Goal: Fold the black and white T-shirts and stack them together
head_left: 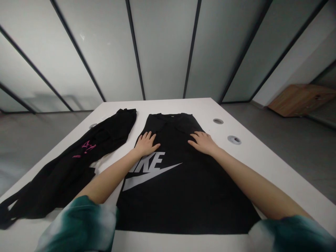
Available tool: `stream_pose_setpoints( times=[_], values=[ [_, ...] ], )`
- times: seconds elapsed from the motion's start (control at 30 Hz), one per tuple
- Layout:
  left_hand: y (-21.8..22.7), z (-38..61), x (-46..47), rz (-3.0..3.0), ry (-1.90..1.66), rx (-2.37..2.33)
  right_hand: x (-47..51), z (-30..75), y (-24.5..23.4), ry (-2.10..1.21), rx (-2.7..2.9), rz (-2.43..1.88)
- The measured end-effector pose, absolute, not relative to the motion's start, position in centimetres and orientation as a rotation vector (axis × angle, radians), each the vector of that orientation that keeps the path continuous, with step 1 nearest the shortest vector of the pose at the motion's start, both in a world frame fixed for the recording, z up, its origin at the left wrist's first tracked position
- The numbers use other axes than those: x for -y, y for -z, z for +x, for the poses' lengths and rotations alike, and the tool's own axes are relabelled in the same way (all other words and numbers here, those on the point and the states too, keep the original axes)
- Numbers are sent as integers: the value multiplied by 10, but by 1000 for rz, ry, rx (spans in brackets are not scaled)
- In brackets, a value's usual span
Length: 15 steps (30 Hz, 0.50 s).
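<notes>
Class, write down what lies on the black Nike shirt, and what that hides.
The left hand and right hand lie flat on the black Nike shirt, near its collar. The left forearm covers the logo's start; the cloth under the palms cannot be seen.

The left hand [146, 144] and right hand [203, 142] rest flat on a black Nike shirt [183, 199] on a white table [275, 168], with black trousers [60, 178] just beside it, left of the frame

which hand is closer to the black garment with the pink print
Left. The left hand lies on the black shirt near its edge, just beside the black garment without touching it. The right hand lies farther away, on the shirt's other side.
</notes>
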<state>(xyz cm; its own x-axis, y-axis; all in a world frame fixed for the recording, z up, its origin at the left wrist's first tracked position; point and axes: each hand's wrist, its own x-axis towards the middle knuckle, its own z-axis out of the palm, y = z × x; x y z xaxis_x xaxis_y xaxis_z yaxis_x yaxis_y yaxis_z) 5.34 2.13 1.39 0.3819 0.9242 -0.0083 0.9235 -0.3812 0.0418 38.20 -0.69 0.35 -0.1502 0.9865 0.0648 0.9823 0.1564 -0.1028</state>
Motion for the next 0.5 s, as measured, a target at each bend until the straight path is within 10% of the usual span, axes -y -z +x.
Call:
stream_pose_setpoints(
  times=[0.5],
  values=[
    [4, 33, -42, 2475, -21, -1757, -14, 374, 16, -194, 2288, -2108]
  ],
)
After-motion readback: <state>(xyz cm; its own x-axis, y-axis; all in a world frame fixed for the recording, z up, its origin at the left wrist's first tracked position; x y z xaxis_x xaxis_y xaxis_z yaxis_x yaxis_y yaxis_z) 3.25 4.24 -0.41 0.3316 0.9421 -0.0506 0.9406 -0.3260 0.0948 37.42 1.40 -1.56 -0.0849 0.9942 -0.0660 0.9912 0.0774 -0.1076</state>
